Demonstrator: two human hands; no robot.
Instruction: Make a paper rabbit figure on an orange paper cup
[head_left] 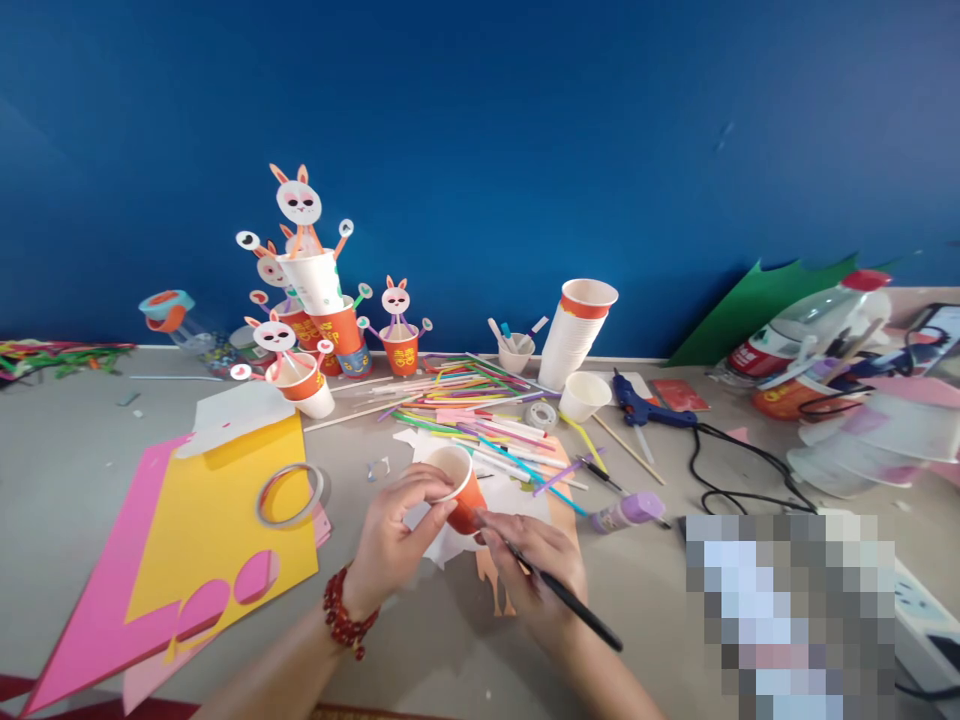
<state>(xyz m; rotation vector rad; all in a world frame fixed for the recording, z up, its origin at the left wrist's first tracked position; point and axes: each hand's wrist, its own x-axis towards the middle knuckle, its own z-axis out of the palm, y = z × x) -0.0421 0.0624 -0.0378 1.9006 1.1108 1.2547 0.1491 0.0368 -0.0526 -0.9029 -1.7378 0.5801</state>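
My left hand is wrapped round an orange paper cup, holding it tilted just above the table, its white inside turned up and away from me. My right hand pinches a black pen whose tip rests against the cup's orange side. Under the hands lie white and orange paper cut-outs. A red bead bracelet circles my left wrist.
Yellow and pink foam sheets with a tape roll lie left. Finished bunny cups stand at the back, then coloured straws, a cup stack, a blue glue gun with its cord, and a purple glue stick.
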